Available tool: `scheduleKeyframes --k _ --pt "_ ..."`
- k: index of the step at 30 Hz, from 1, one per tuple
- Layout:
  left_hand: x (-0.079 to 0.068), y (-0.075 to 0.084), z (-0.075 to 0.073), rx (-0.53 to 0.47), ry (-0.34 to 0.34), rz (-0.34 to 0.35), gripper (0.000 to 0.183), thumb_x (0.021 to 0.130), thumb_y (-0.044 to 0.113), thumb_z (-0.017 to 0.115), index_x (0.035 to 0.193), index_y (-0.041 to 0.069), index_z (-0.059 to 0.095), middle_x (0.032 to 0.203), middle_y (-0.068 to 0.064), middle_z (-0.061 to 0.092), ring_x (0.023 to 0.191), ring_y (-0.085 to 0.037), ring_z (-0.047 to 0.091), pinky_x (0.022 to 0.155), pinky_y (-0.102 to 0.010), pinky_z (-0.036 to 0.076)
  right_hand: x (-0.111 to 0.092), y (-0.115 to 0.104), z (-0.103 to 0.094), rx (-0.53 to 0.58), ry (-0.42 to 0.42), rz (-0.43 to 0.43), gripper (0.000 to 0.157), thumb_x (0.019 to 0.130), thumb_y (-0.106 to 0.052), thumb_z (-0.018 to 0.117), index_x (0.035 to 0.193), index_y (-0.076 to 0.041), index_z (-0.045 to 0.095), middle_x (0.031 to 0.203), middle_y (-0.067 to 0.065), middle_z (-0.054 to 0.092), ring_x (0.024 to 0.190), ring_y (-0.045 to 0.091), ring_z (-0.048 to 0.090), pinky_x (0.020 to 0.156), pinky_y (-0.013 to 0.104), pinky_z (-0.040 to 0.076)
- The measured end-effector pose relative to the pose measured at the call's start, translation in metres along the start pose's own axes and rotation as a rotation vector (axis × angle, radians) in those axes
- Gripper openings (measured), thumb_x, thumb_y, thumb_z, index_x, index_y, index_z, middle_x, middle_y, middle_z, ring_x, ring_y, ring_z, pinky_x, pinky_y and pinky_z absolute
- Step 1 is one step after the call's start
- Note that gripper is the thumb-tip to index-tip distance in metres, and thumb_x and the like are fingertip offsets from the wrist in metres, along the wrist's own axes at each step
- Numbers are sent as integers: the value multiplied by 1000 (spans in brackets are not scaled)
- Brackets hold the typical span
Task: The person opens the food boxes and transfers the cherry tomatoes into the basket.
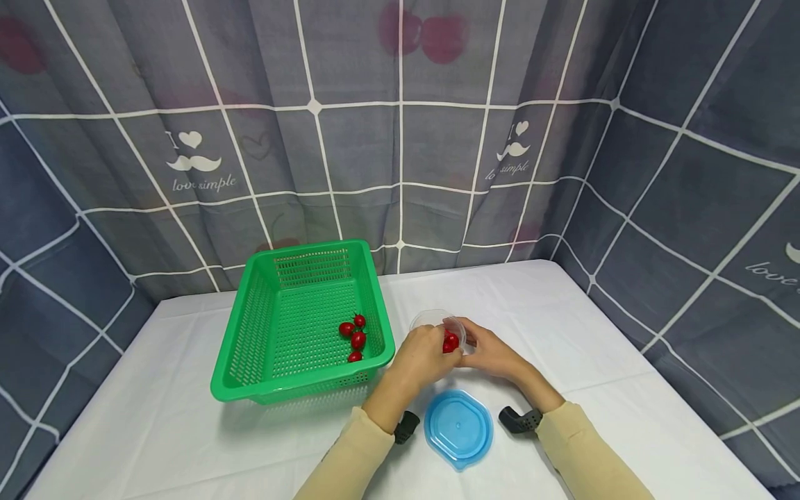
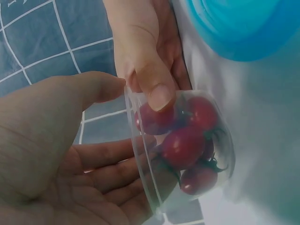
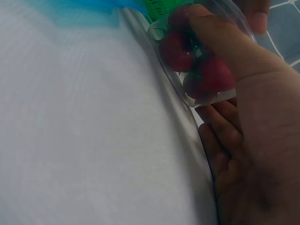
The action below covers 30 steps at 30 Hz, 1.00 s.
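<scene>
A clear plastic container (image 2: 225,154) with several cherry tomatoes (image 2: 183,147) in it is tipped on its side in the left wrist view. My right hand (image 1: 494,354) grips it, the thumb pressed along the outer wall and the fingers on the other side. At its mouth is my left hand (image 1: 425,353), with the thumb tip right at the rim and the loosely extended fingers (image 2: 112,173) reaching past the rim, partly seen through the clear plastic. No tomato shows between the left thumb and fingers. Below the hands lies a blue lid (image 1: 459,427), flat on the white cloth.
To the left stands a green perforated basket (image 1: 294,383), with several cherry tomatoes (image 1: 357,340) along its right side. A white cloth (image 1: 531,298) covers the table. Grey checked curtains (image 1: 350,160) rise behind it and on both sides.
</scene>
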State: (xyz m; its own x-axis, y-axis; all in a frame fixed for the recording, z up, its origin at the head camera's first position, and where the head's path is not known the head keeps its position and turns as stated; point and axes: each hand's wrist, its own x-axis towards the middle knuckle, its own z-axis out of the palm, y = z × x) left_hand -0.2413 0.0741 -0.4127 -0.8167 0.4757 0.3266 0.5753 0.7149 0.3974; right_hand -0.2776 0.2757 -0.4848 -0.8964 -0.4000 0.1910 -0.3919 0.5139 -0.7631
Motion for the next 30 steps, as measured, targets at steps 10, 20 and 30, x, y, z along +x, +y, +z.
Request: scheduleKeyframes --k 10,20,30 --pt "3 -1 6 -86 -18 -33 27 91 18 75 106 -4 72 91 -12 73 75 -19 68 65 -24 57 0 0 0 1 -1 5 78 85 -26 82 153 -11 47 153 10 53 139 36 52 115 56 41" --pt "4 -2 11 -88 -7 -49 31 90 20 74 112 -2 70 93 -11 73 78 -20 67 67 -28 55 1 0 -1 -14 4 13 76 86 -24 81 153 -13 47 151 11 55 136 39 55 114 58 42" --pt "6 -4 11 -157 6 -27 35 83 15 76 115 1 73 98 -12 69 82 -20 68 71 -29 58 -1 0 -2 -30 0 27 80 87 -32 82 154 -9 44 152 16 54 136 42 54 113 61 41"
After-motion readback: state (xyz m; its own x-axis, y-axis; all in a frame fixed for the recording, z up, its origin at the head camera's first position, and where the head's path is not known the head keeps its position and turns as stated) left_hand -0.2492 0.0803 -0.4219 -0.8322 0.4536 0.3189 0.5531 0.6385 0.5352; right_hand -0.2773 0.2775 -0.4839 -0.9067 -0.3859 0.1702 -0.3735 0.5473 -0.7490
